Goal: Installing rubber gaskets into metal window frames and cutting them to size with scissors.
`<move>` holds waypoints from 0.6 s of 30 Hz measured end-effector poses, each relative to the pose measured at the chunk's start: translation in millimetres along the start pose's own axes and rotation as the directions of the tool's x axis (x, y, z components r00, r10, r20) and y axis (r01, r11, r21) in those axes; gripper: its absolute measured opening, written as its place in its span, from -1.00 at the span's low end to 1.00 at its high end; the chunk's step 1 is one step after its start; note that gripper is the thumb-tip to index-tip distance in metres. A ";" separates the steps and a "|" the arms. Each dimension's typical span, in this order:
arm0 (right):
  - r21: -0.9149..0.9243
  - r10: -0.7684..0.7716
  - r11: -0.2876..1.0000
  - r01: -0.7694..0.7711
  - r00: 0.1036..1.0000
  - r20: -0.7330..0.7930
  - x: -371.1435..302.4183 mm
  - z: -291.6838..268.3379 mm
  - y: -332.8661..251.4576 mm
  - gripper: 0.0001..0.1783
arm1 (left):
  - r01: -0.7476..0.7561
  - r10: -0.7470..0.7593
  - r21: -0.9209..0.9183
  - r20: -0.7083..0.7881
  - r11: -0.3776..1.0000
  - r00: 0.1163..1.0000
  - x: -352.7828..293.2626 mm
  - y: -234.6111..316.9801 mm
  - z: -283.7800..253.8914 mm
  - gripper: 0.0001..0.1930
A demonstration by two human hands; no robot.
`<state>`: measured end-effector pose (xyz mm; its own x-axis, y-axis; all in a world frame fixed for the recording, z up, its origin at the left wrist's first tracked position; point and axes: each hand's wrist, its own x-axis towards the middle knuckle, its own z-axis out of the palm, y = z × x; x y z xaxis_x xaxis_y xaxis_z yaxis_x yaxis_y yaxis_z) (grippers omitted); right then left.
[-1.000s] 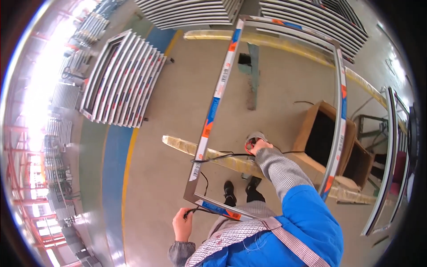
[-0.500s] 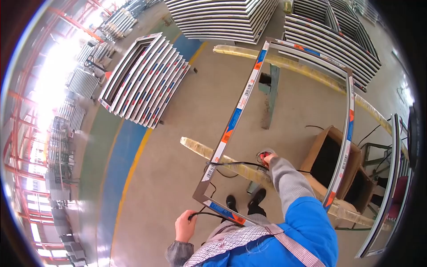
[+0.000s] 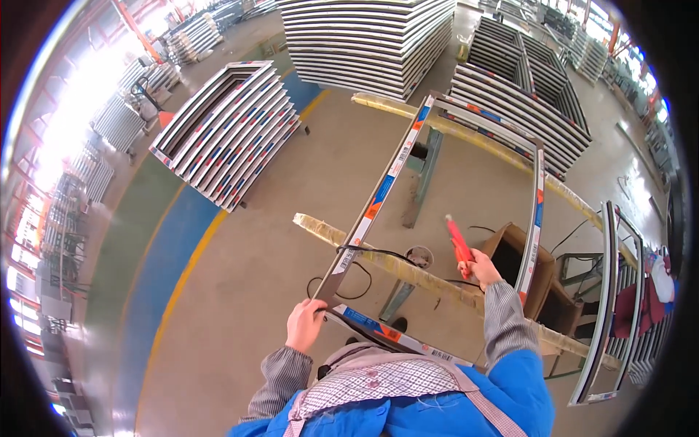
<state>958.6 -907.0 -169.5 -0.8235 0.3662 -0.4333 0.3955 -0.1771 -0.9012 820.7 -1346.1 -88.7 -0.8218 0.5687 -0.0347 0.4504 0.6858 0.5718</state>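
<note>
A rectangular metal window frame (image 3: 384, 191) with blue, orange and white labelled film lies across two wrapped beams. At its near left corner, my left hand (image 3: 306, 325) is closed on the end of a black rubber strip (image 3: 364, 333), which runs along the near side. My right hand (image 3: 477, 268), inside the frame's opening, grips a slim red tool (image 3: 459, 242) with a pale tip; its exact kind is unclear. Another stretch of black strip crosses the left bar and hangs in a loop below. A small round dish (image 3: 420, 256) sits by the near beam (image 3: 320, 229), left of my right hand.
Cardboard boxes (image 3: 542, 273) stand on the right, beside an upright glazed frame (image 3: 603, 306). Stacks of frames (image 3: 226, 135) rise at the left and far side. Green metal supports (image 3: 424, 178) carry the beams. A blue floor lane with a yellow line (image 3: 191, 269) runs along the left.
My right hand has lifted away from the round dish toward the right, bringing the red tool into plain view. My left hand has moved up against the frame corner with the strip.
</note>
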 end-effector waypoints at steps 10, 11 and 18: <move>0.329 -0.066 0.939 0.098 0.992 -0.109 -165.1 193.9 -51.5 -0.60 | 0.353 0.133 -0.922 0.374 0.163 0.918 3.9 56.0 29.8 -0.62; 0.308 -0.074 0.948 0.081 0.997 -0.035 -173.4 211.6 -46.0 -0.59 | 0.353 0.131 -0.923 0.373 0.154 0.918 -0.2 57.5 31.3 -0.62; 0.355 0.024 0.928 -0.111 0.970 0.241 -226.8 271.2 -4.2 -0.58 | 0.441 -0.108 -0.853 0.484 -0.280 0.868 -62.0 51.3 39.7 -0.83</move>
<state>1033.3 -1237.0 -67.2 -0.8875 0.1309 -0.4417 0.3142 -0.5292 -0.7882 908.6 -1328.1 -89.8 -0.5931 0.6397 -0.4888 -0.7861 -0.3288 0.5234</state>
